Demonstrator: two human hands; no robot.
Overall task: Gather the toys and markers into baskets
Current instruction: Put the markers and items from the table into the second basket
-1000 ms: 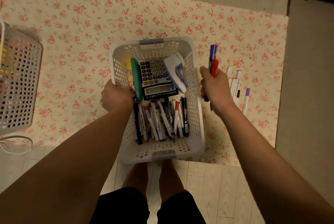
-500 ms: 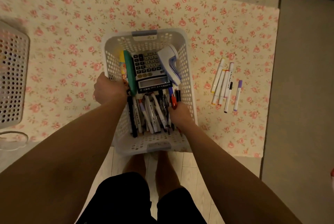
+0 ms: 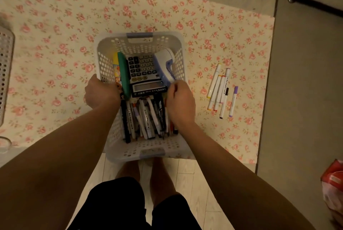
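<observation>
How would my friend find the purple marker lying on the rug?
Find the white basket on the flowery rug. On the rug to its right lies a bunch of white markers. The purple marker is the rightmost, a little apart, and the only one with purple ends.

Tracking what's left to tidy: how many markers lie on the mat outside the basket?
5, all on the mat right of the basket: four white markers bunched together, and a purple-capped marker just right of them. Overlap may hide another.
</observation>
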